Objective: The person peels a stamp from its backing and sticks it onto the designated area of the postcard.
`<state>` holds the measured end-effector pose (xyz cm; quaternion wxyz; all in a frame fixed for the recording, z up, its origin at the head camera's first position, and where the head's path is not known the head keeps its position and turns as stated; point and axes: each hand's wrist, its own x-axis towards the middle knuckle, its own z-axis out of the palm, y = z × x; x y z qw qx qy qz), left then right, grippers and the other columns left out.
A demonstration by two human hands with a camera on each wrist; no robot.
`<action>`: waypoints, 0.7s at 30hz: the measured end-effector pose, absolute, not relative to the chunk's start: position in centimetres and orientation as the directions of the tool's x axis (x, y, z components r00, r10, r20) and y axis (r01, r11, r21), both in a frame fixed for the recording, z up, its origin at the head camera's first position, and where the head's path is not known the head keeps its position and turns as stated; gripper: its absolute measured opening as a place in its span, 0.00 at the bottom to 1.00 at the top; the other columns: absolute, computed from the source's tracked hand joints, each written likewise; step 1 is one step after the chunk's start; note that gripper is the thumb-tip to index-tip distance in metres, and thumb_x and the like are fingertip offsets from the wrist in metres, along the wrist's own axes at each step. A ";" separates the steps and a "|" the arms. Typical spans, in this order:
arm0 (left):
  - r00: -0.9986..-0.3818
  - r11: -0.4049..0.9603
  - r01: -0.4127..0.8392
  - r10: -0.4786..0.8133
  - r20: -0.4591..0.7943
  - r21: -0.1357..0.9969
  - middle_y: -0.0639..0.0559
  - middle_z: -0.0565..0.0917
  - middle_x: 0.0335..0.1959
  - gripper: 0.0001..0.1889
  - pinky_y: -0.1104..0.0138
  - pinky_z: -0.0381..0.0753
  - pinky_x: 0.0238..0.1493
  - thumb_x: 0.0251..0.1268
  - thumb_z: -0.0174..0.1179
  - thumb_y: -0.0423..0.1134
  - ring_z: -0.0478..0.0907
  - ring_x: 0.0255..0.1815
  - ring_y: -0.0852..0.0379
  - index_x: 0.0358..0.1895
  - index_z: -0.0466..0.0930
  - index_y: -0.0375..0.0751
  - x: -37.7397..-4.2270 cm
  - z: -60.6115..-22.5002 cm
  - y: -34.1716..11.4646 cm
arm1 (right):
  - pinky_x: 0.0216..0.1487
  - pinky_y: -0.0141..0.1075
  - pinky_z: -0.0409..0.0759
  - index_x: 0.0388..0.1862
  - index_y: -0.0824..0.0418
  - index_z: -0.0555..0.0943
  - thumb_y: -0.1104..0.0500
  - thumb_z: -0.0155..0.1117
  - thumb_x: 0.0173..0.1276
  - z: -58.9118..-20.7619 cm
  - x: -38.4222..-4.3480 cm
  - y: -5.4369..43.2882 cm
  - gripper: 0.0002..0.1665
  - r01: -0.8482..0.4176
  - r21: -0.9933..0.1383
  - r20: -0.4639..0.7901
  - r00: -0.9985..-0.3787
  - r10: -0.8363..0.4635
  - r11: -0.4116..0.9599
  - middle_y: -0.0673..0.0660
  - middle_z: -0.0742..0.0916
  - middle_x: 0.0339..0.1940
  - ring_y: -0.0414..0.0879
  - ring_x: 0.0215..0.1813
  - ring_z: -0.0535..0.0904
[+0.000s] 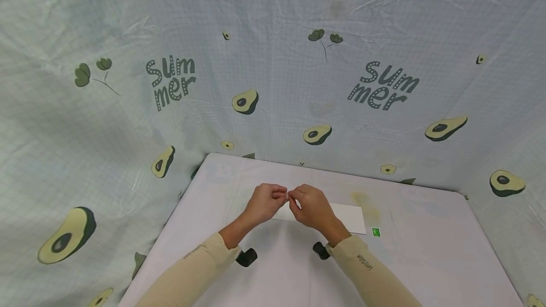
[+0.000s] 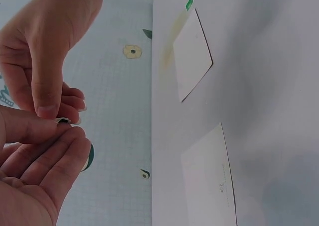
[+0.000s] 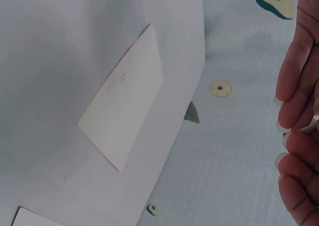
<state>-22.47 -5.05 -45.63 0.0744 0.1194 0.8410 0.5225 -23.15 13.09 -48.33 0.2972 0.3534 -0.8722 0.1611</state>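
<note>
Both hands meet fingertip to fingertip above the white table. My left hand (image 1: 263, 203) pinches a tiny piece with a white edge and a dark face (image 2: 63, 120) between thumb and fingers. From the other side my right hand (image 1: 313, 208) pinches the same piece with thumb and forefinger. Fingers hide most of it, so I cannot tell its kind. Below lie two flat white cards: the right one (image 1: 350, 218) shows plainly in the head view, while the left one (image 3: 127, 101), with small faint print, is partly behind the hands there.
A small green stamp-like rectangle with a white border (image 1: 376, 232) lies right of the cards. The white table (image 1: 426, 259) has a yellowish stain behind the right card. A cloth printed with avocados (image 1: 277, 75) hangs behind and at the sides. Dark wrist cameras sit below both wrists.
</note>
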 end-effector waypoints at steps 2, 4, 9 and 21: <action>-0.963 0.413 0.120 0.269 0.005 0.903 0.35 0.90 0.51 0.14 0.60 0.91 0.50 0.74 0.62 0.30 0.91 0.52 0.45 0.58 0.83 0.26 -22.5 -45.7 -5.0 | 0.30 0.32 0.83 0.33 0.63 0.90 0.64 0.75 0.60 -48.3 -23.1 13.0 0.03 -0.710 -0.047 0.649 -0.556 -0.519 0.703 0.51 0.89 0.26 0.42 0.28 0.82; -0.965 0.401 0.120 0.262 0.012 0.908 0.34 0.90 0.51 0.14 0.60 0.91 0.50 0.74 0.61 0.29 0.91 0.52 0.44 0.58 0.83 0.26 -22.4 -45.8 -4.9 | 0.30 0.32 0.83 0.32 0.63 0.90 0.64 0.75 0.59 -48.3 -23.1 12.8 0.03 -0.706 -0.024 0.662 -0.541 -0.518 0.708 0.51 0.89 0.25 0.42 0.27 0.82; -0.969 0.383 0.116 0.247 0.019 0.916 0.33 0.90 0.52 0.15 0.60 0.91 0.49 0.74 0.60 0.29 0.91 0.52 0.43 0.58 0.83 0.25 -22.4 -46.0 -4.8 | 0.30 0.32 0.83 0.30 0.62 0.89 0.64 0.76 0.58 -48.2 -23.0 12.6 0.03 -0.691 0.014 0.668 -0.532 -0.521 0.723 0.51 0.89 0.25 0.42 0.27 0.81; -0.971 0.319 0.028 0.232 -0.050 0.947 0.35 0.90 0.54 0.18 0.57 0.89 0.55 0.75 0.61 0.32 0.90 0.54 0.44 0.61 0.81 0.25 -22.6 -45.5 -5.3 | 0.37 0.33 0.85 0.40 0.62 0.89 0.62 0.76 0.65 -48.4 -22.8 13.1 0.06 -0.723 -0.146 0.669 -0.575 -0.472 0.675 0.52 0.89 0.33 0.44 0.35 0.83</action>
